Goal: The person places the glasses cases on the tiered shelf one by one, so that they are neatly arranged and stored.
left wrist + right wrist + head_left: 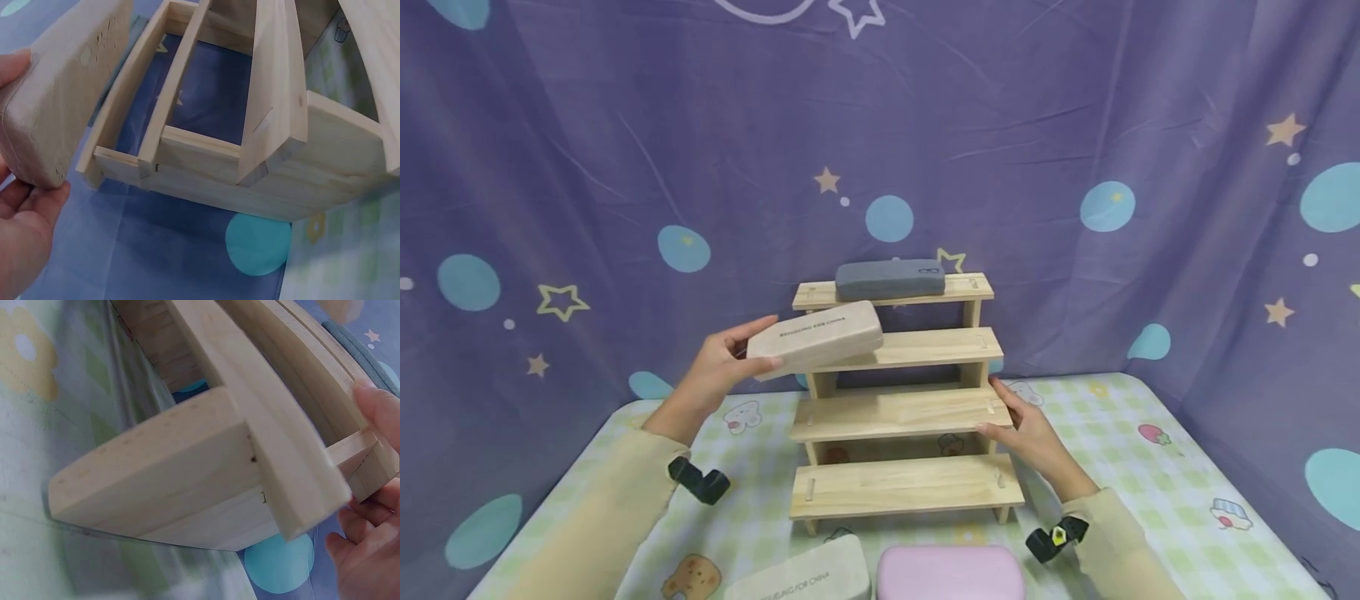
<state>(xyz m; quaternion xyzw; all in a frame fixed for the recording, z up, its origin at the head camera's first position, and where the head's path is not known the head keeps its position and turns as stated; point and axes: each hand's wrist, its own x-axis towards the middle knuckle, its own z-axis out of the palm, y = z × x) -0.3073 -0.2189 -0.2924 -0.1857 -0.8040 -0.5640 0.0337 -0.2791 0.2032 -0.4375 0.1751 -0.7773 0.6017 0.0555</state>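
My left hand grips one end of a beige glasses case with dark printed lettering. The case is tilted, its right end higher, and held in front of the upper steps of a four-step wooden stand. In the left wrist view, thumb and fingers clasp the case beside the stand. My right hand holds the right end of the second step from the bottom, thumb on top and fingers curled beneath, as the right wrist view shows. A grey-blue glasses case lies on the top step.
At the near edge of the view lie another beige lettered case and a pink case, both partly cut off. Green-checked cloth covers the table. A purple curtain hangs right behind the stand and along both sides.
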